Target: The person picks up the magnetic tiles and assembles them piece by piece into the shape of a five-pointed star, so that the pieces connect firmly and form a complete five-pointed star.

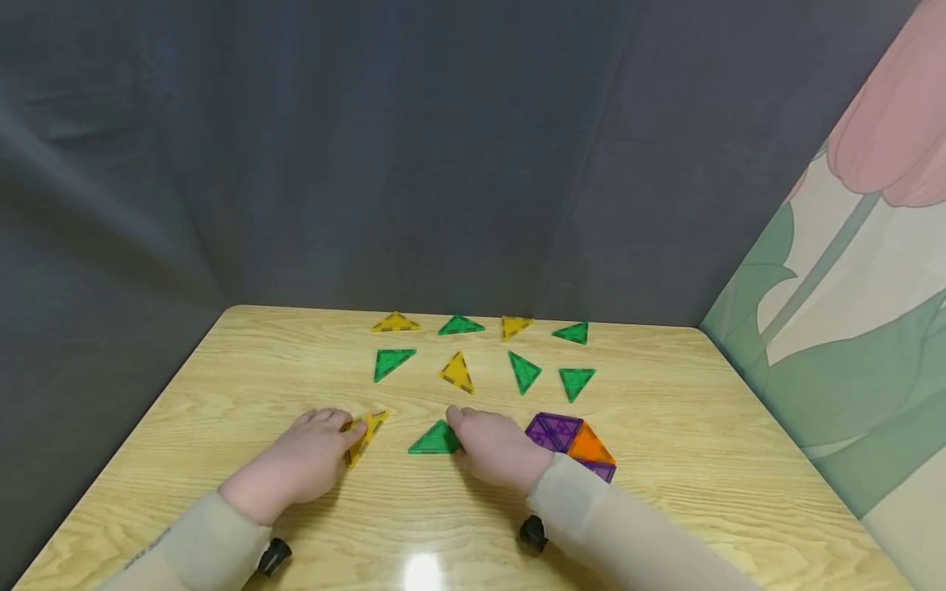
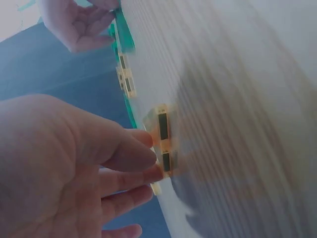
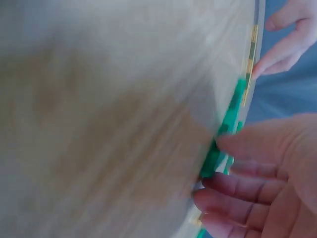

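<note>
At the left, my left hand [image 1: 312,453] pinches a yellow triangular magnetic tile [image 1: 368,437] between thumb and fingers. The left wrist view shows this yellow tile [image 2: 164,134] edge-on, close to the tabletop. My right hand [image 1: 497,447] pinches a green triangular magnetic tile [image 1: 433,441] by its right end. In the right wrist view the thumb lies on one side of the green tile [image 3: 229,119] and the fingers on the other. A gap of wood separates the two held tiles. Part of the green tile is hidden behind the right fingers.
Beyond the hands lie two loose rows of triangles, among them a yellow tile [image 1: 458,373] and a green tile [image 1: 524,373]. Purple tiles [image 1: 553,430] and an orange tile [image 1: 590,445] sit joined beside the right wrist. A dark curtain [image 1: 443,164] hangs behind the table [image 1: 665,394].
</note>
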{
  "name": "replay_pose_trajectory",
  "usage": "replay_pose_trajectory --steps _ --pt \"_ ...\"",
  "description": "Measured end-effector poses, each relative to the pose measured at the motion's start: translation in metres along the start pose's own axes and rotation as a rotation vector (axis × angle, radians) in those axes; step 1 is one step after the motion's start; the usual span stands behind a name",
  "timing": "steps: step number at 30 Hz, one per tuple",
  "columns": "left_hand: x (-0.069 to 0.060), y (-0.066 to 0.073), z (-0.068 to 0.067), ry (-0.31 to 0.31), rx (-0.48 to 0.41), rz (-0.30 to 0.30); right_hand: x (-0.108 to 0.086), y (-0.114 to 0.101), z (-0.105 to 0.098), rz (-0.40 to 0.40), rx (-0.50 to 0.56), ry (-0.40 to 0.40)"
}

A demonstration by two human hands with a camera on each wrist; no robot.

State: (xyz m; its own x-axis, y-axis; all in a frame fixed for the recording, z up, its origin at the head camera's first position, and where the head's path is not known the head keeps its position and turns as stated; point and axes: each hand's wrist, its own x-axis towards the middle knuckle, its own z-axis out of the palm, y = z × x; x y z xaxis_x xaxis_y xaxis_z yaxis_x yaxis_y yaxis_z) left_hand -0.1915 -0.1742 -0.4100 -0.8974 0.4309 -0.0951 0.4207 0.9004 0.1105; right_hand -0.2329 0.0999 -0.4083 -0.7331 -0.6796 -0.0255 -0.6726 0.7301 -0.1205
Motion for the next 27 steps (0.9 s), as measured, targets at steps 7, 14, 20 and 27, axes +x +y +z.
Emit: replay_pose_trajectory --steps 7,14,20,27 --pt "-0.004 0.010 -0.004 0.002 -0.017 0.009 -0.007 -0.001 -0.007 0.009 0.399 -0.052" --pt "-0.008 0.017 -0.002 0.012 -0.021 0.041 -0.019 0.008 -0.003 -0.145 0.001 -0.078" --pt "-0.010 0.025 0.002 0.024 -0.033 0.062 -0.024 -0.008 0.008 -0.122 -0.157 -0.105" --pt "-0.008 0.033 0.008 0.050 -0.027 0.097 -0.016 -0.035 0.012 -0.098 -0.171 -0.080"
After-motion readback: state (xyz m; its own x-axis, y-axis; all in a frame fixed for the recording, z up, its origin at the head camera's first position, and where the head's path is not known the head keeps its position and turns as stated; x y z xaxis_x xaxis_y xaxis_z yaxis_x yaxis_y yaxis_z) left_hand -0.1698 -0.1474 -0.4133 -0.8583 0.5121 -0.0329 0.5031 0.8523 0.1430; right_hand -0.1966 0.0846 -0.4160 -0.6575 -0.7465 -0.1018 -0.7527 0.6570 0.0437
